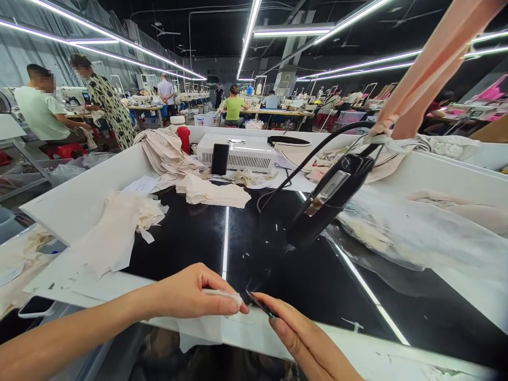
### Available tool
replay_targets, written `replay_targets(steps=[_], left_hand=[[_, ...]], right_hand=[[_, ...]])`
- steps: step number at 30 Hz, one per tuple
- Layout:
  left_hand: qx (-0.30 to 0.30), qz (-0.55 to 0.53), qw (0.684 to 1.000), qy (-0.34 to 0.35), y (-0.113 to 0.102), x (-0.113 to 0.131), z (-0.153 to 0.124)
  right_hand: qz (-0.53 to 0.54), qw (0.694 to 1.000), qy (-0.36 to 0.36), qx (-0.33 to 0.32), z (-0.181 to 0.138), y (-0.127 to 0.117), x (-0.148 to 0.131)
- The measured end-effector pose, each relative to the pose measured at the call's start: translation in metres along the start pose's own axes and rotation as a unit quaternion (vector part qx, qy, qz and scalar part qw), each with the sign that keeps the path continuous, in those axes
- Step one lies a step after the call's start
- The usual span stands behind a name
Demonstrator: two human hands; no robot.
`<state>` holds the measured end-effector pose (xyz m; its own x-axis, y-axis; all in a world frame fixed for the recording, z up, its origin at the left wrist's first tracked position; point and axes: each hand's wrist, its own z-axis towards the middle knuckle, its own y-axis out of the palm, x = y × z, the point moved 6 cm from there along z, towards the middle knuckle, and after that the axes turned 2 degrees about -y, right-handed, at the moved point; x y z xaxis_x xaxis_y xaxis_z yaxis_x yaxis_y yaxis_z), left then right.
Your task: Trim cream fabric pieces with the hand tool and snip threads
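Observation:
My left hand (194,293) is closed, pinching a pale strip of fabric (222,293) between thumb and fingers. A larger piece of the pale cloth (200,332) hangs below that hand, over the table's front edge. Close beside it, my right hand (296,330) grips thread snips (260,304), mostly hidden by the fingers. The dark tips of the snips point at the end of the fabric by my left fingertips; whether they touch I cannot tell. Both hands are above the front edge of the black tabletop (186,238).
A black tool (333,196) hangs from a pink fabric strip (428,69), above the tabletop to the right. Cream cut pieces (115,227) lie left, with more (214,190) behind. A phone (219,159) leans against a white box (246,151). A plastic bag (416,227) lies right.

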<state>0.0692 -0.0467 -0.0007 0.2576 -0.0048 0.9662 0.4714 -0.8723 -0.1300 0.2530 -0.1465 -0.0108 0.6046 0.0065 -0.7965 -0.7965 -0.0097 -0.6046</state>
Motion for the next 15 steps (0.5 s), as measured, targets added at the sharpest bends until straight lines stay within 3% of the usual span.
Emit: replay_targets(steps=[8,15], left_hand=[[-0.038,0.028,0.999,-0.021,0.004,-0.002,-0.005],[-0.026,0.06,0.996,-0.067,0.004,-0.002,-0.007]], right_hand=[[0.027,0.996,-0.055,-0.06,0.003,0.016,-0.017],[0.041,0.993,-0.026,-0.107,0.005,0.025,-0.012]])
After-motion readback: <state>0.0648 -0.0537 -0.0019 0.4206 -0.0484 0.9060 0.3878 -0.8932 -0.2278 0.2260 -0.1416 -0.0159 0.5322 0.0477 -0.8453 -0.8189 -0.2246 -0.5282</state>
